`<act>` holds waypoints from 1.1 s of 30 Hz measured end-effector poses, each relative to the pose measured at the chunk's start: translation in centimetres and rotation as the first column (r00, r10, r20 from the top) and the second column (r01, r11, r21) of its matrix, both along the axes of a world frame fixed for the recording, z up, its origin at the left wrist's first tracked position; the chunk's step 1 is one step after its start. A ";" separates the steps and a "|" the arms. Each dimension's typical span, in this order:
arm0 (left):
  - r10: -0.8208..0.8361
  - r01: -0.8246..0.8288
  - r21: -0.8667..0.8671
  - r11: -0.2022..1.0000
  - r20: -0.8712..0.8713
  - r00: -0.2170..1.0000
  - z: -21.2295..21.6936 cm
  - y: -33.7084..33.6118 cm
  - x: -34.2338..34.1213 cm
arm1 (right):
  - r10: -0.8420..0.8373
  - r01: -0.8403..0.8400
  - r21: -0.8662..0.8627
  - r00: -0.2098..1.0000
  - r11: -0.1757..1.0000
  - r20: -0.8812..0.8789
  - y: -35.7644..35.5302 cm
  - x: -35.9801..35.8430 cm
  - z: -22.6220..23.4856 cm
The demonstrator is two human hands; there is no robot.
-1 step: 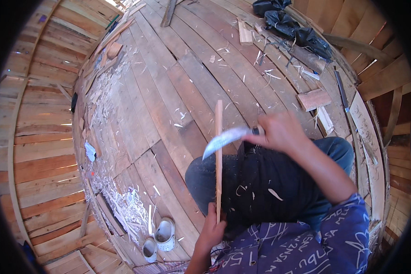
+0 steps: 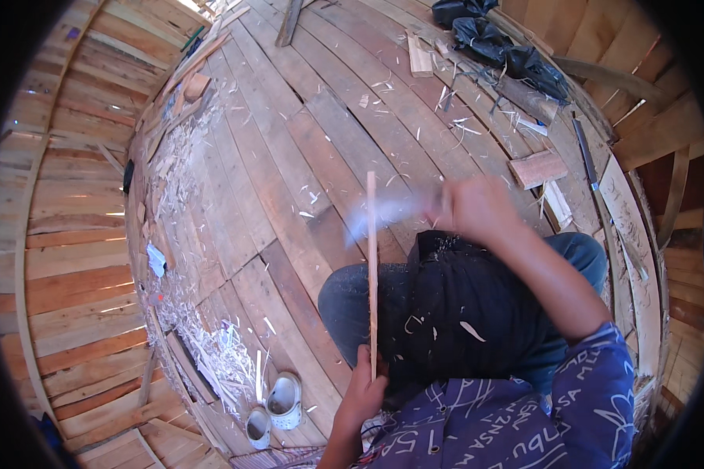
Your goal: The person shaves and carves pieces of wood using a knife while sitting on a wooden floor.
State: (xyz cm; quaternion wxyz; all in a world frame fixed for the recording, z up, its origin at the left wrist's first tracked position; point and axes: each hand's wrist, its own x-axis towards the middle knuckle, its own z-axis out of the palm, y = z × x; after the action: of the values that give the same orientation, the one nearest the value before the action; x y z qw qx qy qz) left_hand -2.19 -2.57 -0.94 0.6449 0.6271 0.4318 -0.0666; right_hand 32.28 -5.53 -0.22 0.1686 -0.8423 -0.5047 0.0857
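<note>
The left hand [image 2: 363,392], low in the view, is closed around the lower end of a long, narrow, pale wooden strip [image 2: 373,305], thumb along its side. From that hand the strip rises almost straight away from the body, its lower part beside the black cloth [image 2: 477,313] on the lap and over the blue-jeaned knee [image 2: 343,309], its far end over the brown plank floor [image 2: 285,207]. The right hand [image 2: 477,207], blurred, lies to the right of the strip's upper half, its fingers curled around the handle of a knife with a broad, silvery blade [image 2: 395,209]. The blade points leftward from the fist and crosses the strip between its middle and its far end; the blur makes it impossible to tell whether the edge touches the wood. The right hand itself stays clear of the strip. A few pale, curled shavings [image 2: 472,332] lie on the black cloth. Left of the left hand, a pair of whitish clogs [image 2: 284,402] stands on the floor near a heap of pale wood shavings [image 2: 223,359]. Beyond the right hand, a flat reddish-brown wooden block [image 2: 538,170] rests on the planks, and crumpled black plastic bags [image 2: 485,43] lie farther off.
</note>
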 end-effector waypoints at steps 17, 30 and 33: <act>-0.096 0.117 0.279 0.953 -0.089 0.991 -0.3 -1.3 0.7 | 0.118 -0.115 0.029 0.961 0.993 -0.251 -5.5 -4.8 0.5; -0.117 0.121 0.183 0.976 -0.034 0.993 -0.3 -0.8 0.8 | -0.472 0.577 0.057 0.717 0.815 -0.512 -7.2 5.2 -3.5; -0.149 0.157 0.100 0.983 -0.078 0.986 -0.5 -0.4 0.3 | -0.020 0.069 0.164 0.959 0.984 -0.282 -7.8 -2.6 -0.7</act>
State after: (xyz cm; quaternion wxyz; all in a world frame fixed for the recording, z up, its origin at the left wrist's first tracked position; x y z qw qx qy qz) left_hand -1.89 -2.93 -1.47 0.5881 0.6891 0.4075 -0.1149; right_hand 29.71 -13.35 -0.95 0.3124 -0.8152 -0.4622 0.1558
